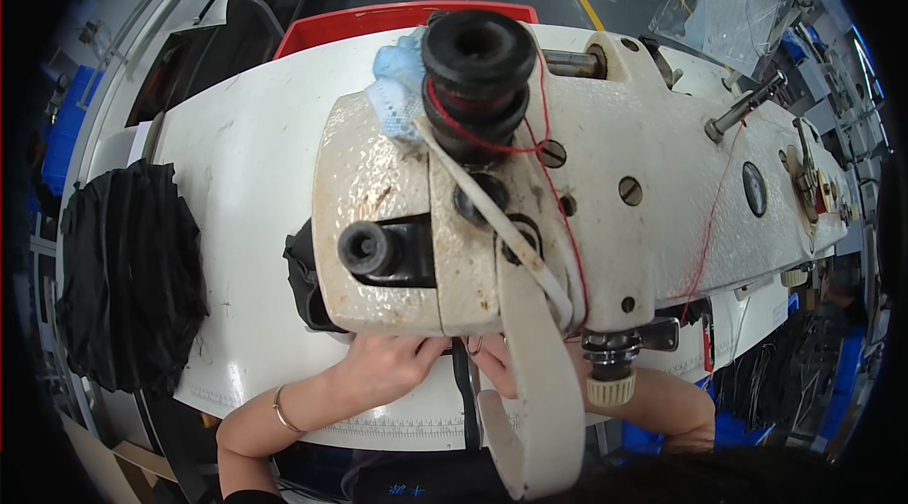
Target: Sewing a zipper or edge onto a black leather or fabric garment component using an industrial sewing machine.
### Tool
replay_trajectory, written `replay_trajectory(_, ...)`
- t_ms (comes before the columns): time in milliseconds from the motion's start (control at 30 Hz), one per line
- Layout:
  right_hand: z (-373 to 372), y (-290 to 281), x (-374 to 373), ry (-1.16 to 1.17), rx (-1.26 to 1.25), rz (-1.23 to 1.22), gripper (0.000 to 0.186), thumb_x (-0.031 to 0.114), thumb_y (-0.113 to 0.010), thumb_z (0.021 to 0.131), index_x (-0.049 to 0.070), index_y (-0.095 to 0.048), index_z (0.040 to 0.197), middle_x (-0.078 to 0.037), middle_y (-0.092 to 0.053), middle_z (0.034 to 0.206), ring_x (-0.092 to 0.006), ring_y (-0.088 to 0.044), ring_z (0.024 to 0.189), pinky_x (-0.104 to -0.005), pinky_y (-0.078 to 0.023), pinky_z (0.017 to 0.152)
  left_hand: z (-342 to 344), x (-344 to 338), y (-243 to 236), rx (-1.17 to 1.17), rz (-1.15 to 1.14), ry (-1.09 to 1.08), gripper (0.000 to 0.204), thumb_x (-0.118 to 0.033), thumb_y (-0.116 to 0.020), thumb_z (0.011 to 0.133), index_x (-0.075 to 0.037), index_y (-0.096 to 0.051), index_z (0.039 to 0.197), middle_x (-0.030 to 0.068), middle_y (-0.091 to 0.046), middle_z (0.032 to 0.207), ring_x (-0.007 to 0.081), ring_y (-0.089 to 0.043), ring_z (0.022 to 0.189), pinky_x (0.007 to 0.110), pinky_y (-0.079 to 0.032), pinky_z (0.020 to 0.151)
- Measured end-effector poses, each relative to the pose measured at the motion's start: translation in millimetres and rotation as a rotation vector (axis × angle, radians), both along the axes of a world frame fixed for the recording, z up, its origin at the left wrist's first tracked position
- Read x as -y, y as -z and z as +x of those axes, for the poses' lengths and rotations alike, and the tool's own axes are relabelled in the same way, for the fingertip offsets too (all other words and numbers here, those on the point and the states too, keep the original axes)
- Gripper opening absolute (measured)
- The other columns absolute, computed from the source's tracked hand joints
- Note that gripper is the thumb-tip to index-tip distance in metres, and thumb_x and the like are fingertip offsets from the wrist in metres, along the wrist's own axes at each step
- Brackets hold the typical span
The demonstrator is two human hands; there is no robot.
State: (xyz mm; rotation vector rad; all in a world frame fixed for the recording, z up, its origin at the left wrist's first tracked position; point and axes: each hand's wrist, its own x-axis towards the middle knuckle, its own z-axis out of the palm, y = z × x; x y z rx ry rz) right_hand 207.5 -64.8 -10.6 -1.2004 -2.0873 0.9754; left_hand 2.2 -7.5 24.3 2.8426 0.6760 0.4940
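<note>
A white sewing machine (605, 173) fills the middle and hides much of the work below it. My left hand (383, 369) lies at the lower edge of the machine head, its fingers curled and their tips hidden beneath it. Close beside it is my right hand (495, 364), partly covered by the machine and a pale curved strap; its visible fingers are bent inward. Between the two hands a narrow black strip (463, 395) runs down toward me over the table edge. Black fabric (305, 282) sticks out to the left of the machine head. What the fingertips hold is hidden.
A stack of black fabric pieces (132, 277) lies on the left of the white table (248, 220). Red thread (565, 230) runs down the machine from a black knob (476, 78), next to a light blue cloth (397, 83). A red bin (388, 17) stands behind.
</note>
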Motion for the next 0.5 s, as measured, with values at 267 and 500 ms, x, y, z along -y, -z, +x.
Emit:
replay_trajectory(267,13,14,-5,0.070,-0.137,-0.116,0.036,0.008,-0.064,0.076,0.005,-0.060,0.111,-0.011,-0.062,0.111,-0.0215,-0.057,0.109,-0.0346,-0.041,0.096,5,-14,15,0.044,-0.021,-0.047,0.034,-0.002,-0.061,0.059,-0.001,-0.066,0.092,0.0148,-0.061,0.097,0.0312,-0.060,0.093,0.043,-0.048,0.080)
replay_trajectory(500,11,21,-19,-0.051,-0.258,-0.078,0.041,0.017,-0.073,0.075,0.008,-0.060,0.112,-0.009,-0.061,0.115,-0.0249,-0.055,0.113,-0.0385,-0.038,0.099,-2,-22,36,0.031,0.036,-0.034,0.037,-0.005,-0.061,0.062,-0.002,-0.064,0.099,0.0148,-0.061,0.097,0.0321,-0.059,0.095,0.043,-0.048,0.082)
